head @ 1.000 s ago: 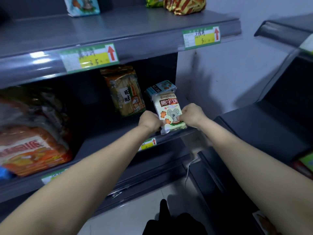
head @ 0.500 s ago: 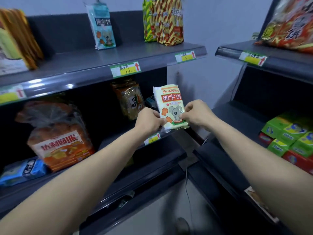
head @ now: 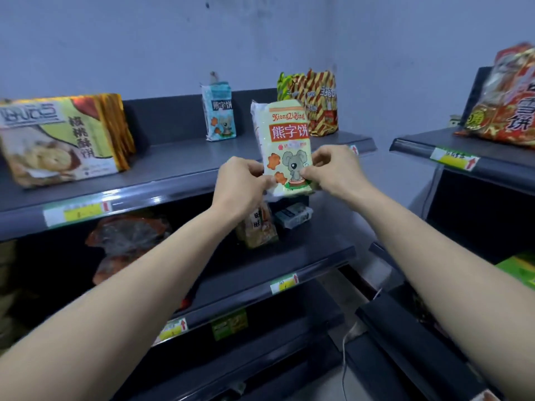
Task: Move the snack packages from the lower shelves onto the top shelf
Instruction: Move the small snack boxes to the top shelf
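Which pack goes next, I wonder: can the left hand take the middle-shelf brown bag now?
Likely not yet: the left hand grips the bear biscuit pack; the brown bag below it looks otherwise unblocked.

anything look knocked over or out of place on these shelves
A small pale packet on the second shelf, just under the held yellow pack, lies on its side while the brown bag beside it stands. Nothing looks spilled or torn.

Top shelf point(head: 179, 160) — blue snack pack point(head: 219, 115), striped bags point(head: 318, 105), biscuit boxes point(head: 63, 140)
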`<act>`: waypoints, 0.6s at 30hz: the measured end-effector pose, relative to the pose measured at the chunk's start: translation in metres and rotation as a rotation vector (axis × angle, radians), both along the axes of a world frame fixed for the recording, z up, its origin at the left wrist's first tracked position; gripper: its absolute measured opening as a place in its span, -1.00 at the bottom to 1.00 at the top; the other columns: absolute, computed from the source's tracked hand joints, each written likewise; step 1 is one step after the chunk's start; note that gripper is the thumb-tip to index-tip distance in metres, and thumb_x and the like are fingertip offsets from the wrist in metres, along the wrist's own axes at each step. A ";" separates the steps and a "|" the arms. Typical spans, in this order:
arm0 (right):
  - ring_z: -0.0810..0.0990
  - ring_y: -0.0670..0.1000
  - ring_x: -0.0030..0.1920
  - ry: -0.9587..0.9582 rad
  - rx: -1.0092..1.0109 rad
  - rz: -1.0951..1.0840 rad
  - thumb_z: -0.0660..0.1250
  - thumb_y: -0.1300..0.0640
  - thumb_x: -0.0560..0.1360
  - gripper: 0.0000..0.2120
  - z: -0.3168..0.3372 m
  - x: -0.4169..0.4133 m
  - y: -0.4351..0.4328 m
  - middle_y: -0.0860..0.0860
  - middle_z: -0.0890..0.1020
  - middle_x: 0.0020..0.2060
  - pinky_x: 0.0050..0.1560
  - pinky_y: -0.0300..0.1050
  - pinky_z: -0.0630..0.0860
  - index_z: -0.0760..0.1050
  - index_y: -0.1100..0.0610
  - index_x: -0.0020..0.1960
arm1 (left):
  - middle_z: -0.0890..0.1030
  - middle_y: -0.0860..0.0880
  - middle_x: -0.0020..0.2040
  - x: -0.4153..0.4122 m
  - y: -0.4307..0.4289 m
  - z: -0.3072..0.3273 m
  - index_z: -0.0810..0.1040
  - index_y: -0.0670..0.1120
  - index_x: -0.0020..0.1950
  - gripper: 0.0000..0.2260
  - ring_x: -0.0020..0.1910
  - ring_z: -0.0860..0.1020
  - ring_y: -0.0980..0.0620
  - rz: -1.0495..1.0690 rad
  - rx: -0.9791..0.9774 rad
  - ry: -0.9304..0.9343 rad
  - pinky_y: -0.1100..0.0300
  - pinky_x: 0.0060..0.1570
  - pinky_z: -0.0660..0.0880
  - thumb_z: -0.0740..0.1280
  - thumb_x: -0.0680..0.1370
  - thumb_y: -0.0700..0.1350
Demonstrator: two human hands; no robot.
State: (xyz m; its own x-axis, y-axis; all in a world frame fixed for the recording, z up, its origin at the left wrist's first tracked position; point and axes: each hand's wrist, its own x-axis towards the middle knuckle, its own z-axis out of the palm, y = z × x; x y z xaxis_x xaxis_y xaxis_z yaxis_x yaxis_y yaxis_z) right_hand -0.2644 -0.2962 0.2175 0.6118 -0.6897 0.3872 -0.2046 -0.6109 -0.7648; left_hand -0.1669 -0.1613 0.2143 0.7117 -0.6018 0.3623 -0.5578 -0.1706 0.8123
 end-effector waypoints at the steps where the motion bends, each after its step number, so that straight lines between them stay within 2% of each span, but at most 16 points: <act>1: 0.62 0.11 -0.06 -0.025 -0.027 0.003 0.48 0.15 0.38 -0.87 0.008 0.010 -0.002 0.09 0.66 -0.12 -0.03 0.13 0.58 0.54 0.14 -0.18 | 0.69 -0.04 -0.15 0.008 -0.002 0.007 0.68 -0.16 -0.04 -0.88 -0.16 0.64 0.02 0.011 -0.016 -0.010 0.02 -0.05 0.60 0.41 0.46 -0.18; 3: 0.62 0.08 -0.08 -0.055 -0.064 0.037 0.48 0.15 0.38 -0.87 0.022 0.032 -0.009 0.08 0.66 -0.11 -0.06 0.07 0.59 0.55 0.15 -0.17 | 0.69 -0.04 -0.14 0.026 -0.007 0.019 0.68 -0.16 -0.07 -0.90 -0.12 0.64 0.02 0.047 -0.043 -0.041 0.03 -0.01 0.59 0.42 0.45 -0.19; 6: 0.63 0.12 -0.09 -0.070 -0.098 0.109 0.46 0.19 0.40 -0.88 0.038 0.071 -0.022 0.12 0.66 -0.11 -0.06 0.12 0.59 0.53 0.20 -0.18 | 0.69 -0.07 -0.11 0.061 -0.019 0.032 0.68 -0.20 -0.09 -0.91 -0.05 0.65 -0.01 0.108 -0.082 -0.056 0.00 0.01 0.59 0.42 0.45 -0.21; 8: 0.62 0.14 -0.08 -0.072 -0.145 0.123 0.44 0.22 0.40 -0.89 0.044 0.100 -0.032 0.13 0.65 -0.12 -0.03 0.13 0.57 0.55 0.26 -0.15 | 0.70 -0.06 -0.10 0.088 -0.030 0.038 0.68 -0.17 -0.07 -0.90 -0.07 0.64 0.03 0.154 -0.091 -0.076 0.09 -0.01 0.59 0.41 0.46 -0.22; 11: 0.59 0.11 -0.08 -0.041 -0.167 0.156 0.40 0.23 0.43 -0.90 0.045 0.142 -0.049 0.14 0.63 -0.08 -0.04 0.05 0.57 0.55 0.26 -0.10 | 0.68 -0.02 -0.08 0.127 -0.047 0.039 0.68 -0.15 -0.01 -0.87 -0.12 0.61 0.11 0.213 -0.086 -0.082 0.33 -0.15 0.53 0.40 0.48 -0.23; 14: 0.61 0.12 -0.06 0.020 -0.113 0.218 0.39 0.25 0.44 -0.93 0.042 0.180 -0.066 0.13 0.63 -0.05 -0.05 0.05 0.60 0.52 0.21 -0.12 | 0.66 0.00 -0.13 0.160 -0.066 0.033 0.67 -0.16 0.00 -0.87 -0.25 0.56 0.21 0.277 -0.052 -0.066 0.51 -0.36 0.44 0.38 0.49 -0.25; 16: 0.62 0.10 -0.07 0.070 -0.098 0.252 0.39 0.27 0.44 -0.93 0.039 0.201 -0.078 0.13 0.64 -0.04 -0.07 -0.01 0.61 0.50 0.18 -0.16 | 0.64 0.02 -0.18 0.180 -0.077 0.028 0.68 -0.14 -0.07 -0.90 -0.31 0.53 0.24 0.313 -0.008 -0.050 0.48 -0.38 0.45 0.37 0.49 -0.27; 18: 0.64 0.11 -0.09 0.114 -0.092 0.268 0.36 0.28 0.44 -0.91 0.038 0.220 -0.090 0.16 0.65 -0.05 -0.06 0.01 0.61 0.48 0.18 -0.22 | 0.64 0.03 -0.24 0.198 -0.087 0.027 0.64 -0.08 -0.21 -0.86 -0.26 0.58 0.14 0.337 0.033 -0.016 0.31 -0.24 0.56 0.37 0.48 -0.29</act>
